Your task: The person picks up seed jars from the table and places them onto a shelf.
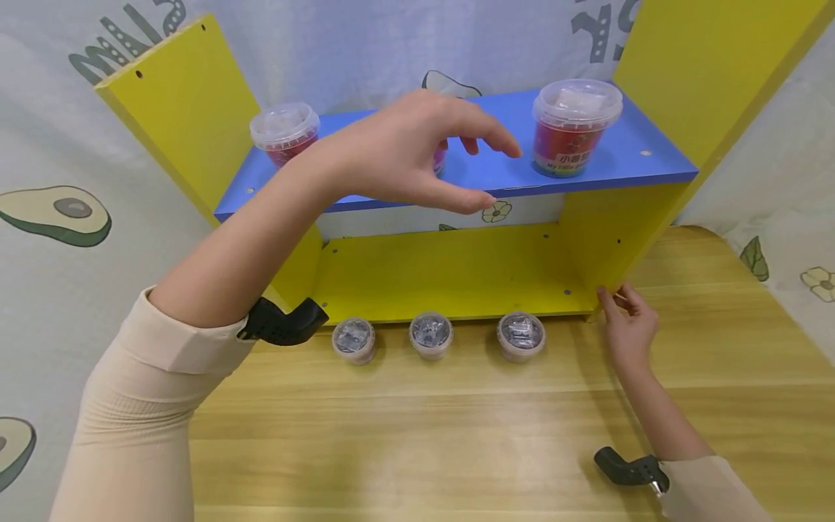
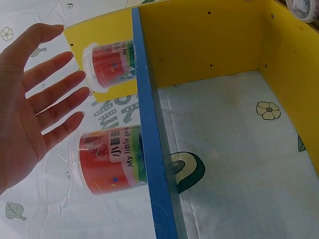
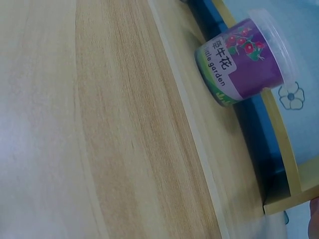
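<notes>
My left hand [image 1: 417, 148] hovers over the blue shelf board [image 1: 499, 145], fingers spread and nothing held. A lidded plastic cup with a red label [image 1: 567, 145] stands on the board, just right of its fingertips. A second cup [image 1: 287, 134] stands at the board's left end, and a third [image 1: 439, 159] is mostly hidden behind the hand. In the left wrist view, the palm [image 2: 22, 129] is apart from two red-labelled cups [image 2: 112, 164]. Low on the right, the fingers of my right hand [image 1: 629, 330] touch the shelf's yellow side panel [image 1: 596, 246].
Three lidded cups [image 1: 520, 337] stand in a row on the wooden table [image 1: 417, 435] before the shelf's yellow bottom board [image 1: 443, 275]. One has a purple label [image 3: 249, 64] in the right wrist view. A patterned cloth [image 1: 52, 304] hangs behind.
</notes>
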`<state>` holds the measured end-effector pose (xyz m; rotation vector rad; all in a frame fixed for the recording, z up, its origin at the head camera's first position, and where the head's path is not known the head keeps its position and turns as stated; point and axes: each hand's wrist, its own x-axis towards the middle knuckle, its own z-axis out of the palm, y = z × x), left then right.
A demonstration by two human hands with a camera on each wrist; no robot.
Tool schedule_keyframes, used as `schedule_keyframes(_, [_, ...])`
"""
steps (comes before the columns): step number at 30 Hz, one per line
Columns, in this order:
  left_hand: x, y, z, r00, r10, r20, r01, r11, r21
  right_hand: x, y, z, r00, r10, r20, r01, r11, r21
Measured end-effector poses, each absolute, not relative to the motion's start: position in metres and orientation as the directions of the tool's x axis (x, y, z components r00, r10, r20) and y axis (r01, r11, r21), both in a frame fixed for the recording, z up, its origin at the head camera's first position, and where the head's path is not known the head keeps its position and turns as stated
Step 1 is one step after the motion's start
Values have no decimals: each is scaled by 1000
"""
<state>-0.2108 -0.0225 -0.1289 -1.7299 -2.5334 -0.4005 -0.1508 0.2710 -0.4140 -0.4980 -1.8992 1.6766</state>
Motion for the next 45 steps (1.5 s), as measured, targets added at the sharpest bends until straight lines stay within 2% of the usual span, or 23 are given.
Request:
schedule_keyframes(8, [-212,-26,-142,-324,927,188,941,294,170,-151,273,-415,-784,610,119,-60,116,-991])
schedule_keyframes(12, [-207,-28,-146,-325,931,166,941,300,158,-151,273,-416,-786,607,116,-41,136,-990])
schedule_keyframes(18, [-194,-33,-149,-395,915,79,908,376,182,-152,274,-416,-780,616,115,-19,160,-987])
schedule_keyframes(23, [-192,-37,-160,-427,904,32,893,415,173,-151,274,-416,-780,610,136,-36,174,-984])
schedule_keyframes(37, [-187,-66,-203,-521,854,12,841,511,178,-151,272,-414,-782,606,143,-69,144,-987])
schedule_keyframes(45, [-189,-81,-231,-563,826,-38,799,555,233,-151,272,-414,-783,610,119,-61,114,-992])
